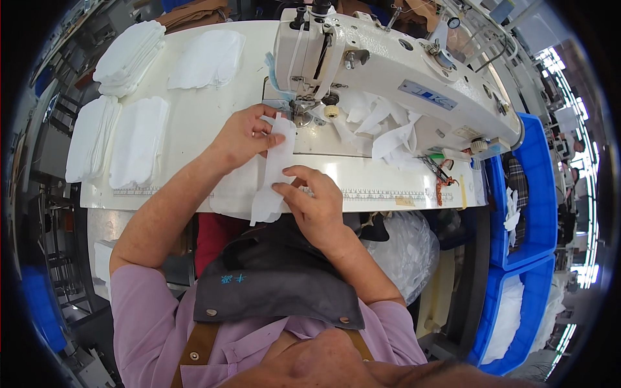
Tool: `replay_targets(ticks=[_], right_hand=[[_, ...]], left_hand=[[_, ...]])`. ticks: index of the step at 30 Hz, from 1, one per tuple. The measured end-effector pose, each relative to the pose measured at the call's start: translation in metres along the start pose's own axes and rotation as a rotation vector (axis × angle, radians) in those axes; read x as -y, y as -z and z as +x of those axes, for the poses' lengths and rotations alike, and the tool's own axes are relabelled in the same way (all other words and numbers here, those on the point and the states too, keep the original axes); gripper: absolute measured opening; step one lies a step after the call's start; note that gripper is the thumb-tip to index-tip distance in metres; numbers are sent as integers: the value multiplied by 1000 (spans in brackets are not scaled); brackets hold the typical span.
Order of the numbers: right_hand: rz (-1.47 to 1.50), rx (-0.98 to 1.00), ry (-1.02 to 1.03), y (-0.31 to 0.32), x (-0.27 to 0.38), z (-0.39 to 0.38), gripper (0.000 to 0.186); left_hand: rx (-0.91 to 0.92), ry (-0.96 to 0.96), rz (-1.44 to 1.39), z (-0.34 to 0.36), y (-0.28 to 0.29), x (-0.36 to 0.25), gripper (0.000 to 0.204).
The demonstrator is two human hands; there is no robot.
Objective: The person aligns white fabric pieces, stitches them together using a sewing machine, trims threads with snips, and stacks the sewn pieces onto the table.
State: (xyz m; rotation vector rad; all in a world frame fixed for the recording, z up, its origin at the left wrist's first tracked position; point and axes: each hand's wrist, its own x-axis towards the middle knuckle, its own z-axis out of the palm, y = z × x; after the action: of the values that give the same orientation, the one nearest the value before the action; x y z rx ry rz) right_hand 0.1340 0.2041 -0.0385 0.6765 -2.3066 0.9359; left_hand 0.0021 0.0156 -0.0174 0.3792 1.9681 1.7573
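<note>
My left hand (246, 136) pinches the upper part of a white strip (279, 152) just left of the needle and presser foot (299, 110) of a white sewing machine (414, 77). My right hand (314, 200) grips the strip lower down, between thumb and index finger, near the table's front edge. The strip's lower end hangs over that edge. Another thin white piece (236, 191) lies beneath it on the table (200, 116), partly hidden by my left arm.
Several stacks of white cut pieces (129, 58) lie at the left. Loose white scraps (388, 132) lie under the machine arm, with small tools (440, 169) to their right. Blue bins (530, 252) stand at the right. A ruler strip runs along the front edge.
</note>
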Motion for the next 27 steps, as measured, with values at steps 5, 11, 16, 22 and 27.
replay_targets(ticks=[5, 11, 16, 22, 27], right_hand=[[-79, -26, 73, -16, -12, 4, 30], [-132, 34, 61, -18, -19, -1, 30], [-131, 51, 50, -19, -21, -2, 31], [-141, 72, 47, -17, -20, -1, 32], [-134, 72, 34, -16, -20, 0, 32]], left_hand=[[-79, -11, 293, 31, 4, 4, 20], [-135, -250, 561, 41, 1, 24, 20], [-149, -274, 546, 42, -1, 27, 20], [-168, -274, 566, 40, -4, 24, 16], [-187, -303, 553, 40, -4, 25, 16]])
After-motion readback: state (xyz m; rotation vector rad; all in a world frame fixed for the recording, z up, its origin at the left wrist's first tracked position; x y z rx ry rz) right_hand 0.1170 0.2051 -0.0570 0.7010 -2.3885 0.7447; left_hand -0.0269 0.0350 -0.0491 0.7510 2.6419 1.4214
